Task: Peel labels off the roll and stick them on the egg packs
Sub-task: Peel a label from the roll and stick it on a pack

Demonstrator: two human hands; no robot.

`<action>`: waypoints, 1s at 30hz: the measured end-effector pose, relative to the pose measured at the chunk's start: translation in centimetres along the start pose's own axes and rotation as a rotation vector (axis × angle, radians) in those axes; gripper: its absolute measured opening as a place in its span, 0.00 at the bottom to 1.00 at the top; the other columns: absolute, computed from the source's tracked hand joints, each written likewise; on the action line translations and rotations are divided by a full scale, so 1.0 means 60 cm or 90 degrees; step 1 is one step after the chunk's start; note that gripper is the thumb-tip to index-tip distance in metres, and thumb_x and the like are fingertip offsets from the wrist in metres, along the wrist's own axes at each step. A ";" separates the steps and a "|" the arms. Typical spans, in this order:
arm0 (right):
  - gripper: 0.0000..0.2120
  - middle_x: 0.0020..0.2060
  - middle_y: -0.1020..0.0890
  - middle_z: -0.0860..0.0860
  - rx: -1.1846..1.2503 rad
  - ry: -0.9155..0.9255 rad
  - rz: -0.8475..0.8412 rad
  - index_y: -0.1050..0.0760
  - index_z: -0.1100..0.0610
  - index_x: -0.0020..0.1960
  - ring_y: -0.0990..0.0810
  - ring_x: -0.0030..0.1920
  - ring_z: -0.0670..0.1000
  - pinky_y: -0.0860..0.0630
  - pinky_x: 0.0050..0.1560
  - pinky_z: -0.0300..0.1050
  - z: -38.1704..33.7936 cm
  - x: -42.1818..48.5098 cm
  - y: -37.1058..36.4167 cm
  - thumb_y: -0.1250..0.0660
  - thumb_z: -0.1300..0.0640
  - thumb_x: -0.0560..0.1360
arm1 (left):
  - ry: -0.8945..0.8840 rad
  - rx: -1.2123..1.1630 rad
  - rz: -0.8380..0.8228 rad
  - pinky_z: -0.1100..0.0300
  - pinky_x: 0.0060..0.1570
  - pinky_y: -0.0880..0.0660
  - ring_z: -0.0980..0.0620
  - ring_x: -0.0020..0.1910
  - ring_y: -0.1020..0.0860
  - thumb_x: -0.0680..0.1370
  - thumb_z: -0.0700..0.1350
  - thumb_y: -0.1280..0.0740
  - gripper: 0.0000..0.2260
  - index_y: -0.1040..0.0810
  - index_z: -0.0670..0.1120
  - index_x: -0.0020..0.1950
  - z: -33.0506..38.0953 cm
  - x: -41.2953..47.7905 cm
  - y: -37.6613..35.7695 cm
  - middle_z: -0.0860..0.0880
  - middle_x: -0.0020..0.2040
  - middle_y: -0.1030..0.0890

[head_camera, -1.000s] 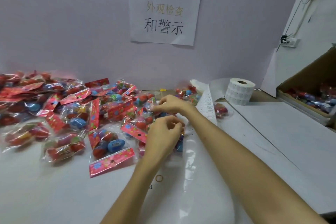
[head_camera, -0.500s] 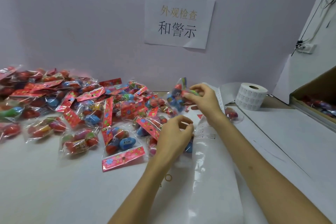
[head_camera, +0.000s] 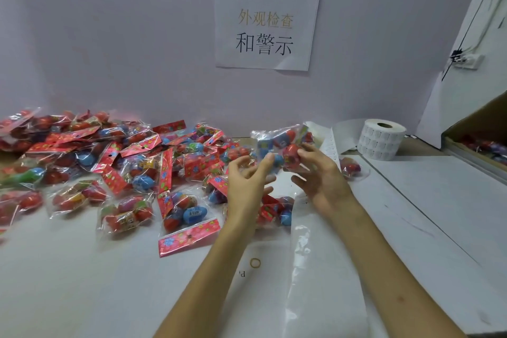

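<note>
My right hand [head_camera: 321, 178] grips a clear egg pack [head_camera: 277, 140] with red and blue eggs and holds it up above the table. My left hand [head_camera: 247, 181] is just left of it, fingers loosely spread, with one fingertip touching the pack's underside. I cannot make out a label on the fingers. The white label roll [head_camera: 381, 140] stands upright at the back right. A loose label strip [head_camera: 329, 145] runs from it behind the held pack. Many more egg packs [head_camera: 109, 167] lie heaped across the left of the table.
A cardboard box [head_camera: 482, 129] holding packs sits at the right edge. One pack [head_camera: 351, 167] lies beside the label strip. A clear plastic sheet [head_camera: 310, 269] and a rubber band [head_camera: 255, 262] lie under my forearms. A paper sign [head_camera: 266, 27] hangs on the back wall.
My right hand picked an egg pack out of the pile and lifted it toward me. My left hand loosened its pinch and rose to meet the pack.
</note>
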State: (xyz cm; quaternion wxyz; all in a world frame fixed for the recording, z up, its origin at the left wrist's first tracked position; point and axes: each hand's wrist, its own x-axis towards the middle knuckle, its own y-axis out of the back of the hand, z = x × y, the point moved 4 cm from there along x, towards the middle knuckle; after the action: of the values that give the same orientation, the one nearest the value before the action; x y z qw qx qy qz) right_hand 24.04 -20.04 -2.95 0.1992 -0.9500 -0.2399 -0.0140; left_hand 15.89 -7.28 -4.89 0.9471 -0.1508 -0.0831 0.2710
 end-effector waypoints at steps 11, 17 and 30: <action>0.07 0.42 0.16 0.49 0.054 -0.006 0.067 0.18 0.53 0.53 0.20 0.43 0.46 0.27 0.47 0.41 0.020 0.008 0.015 0.32 0.61 0.77 | -0.086 0.094 -0.042 0.53 0.55 0.18 0.50 0.59 0.19 0.75 0.46 0.23 0.15 0.21 0.56 0.59 0.003 0.001 -0.005 0.53 0.59 0.18; 0.14 0.49 0.13 0.54 -0.023 0.079 0.032 0.17 0.53 0.56 0.15 0.48 0.53 0.19 0.49 0.43 0.007 0.006 0.019 0.32 0.68 0.77 | -0.066 0.118 -0.095 0.48 0.55 0.18 0.49 0.54 0.17 0.77 0.53 0.26 0.09 0.17 0.52 0.55 0.001 -0.008 -0.017 0.50 0.52 0.15; 0.09 0.52 0.14 0.57 -0.146 0.031 -0.042 0.16 0.56 0.54 0.16 0.55 0.55 0.21 0.58 0.56 0.028 -0.002 -0.003 0.26 0.57 0.75 | -0.119 0.081 -0.014 0.65 0.40 0.21 0.56 0.42 0.15 0.80 0.39 0.30 0.09 0.14 0.48 0.43 0.012 -0.004 -0.004 0.52 0.39 0.14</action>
State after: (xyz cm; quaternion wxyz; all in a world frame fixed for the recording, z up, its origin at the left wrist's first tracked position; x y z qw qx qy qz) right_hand 23.74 -19.31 -4.44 0.0948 -0.9575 -0.2629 -0.0709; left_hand 15.61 -7.41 -4.16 0.9458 -0.0635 -0.1552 0.2781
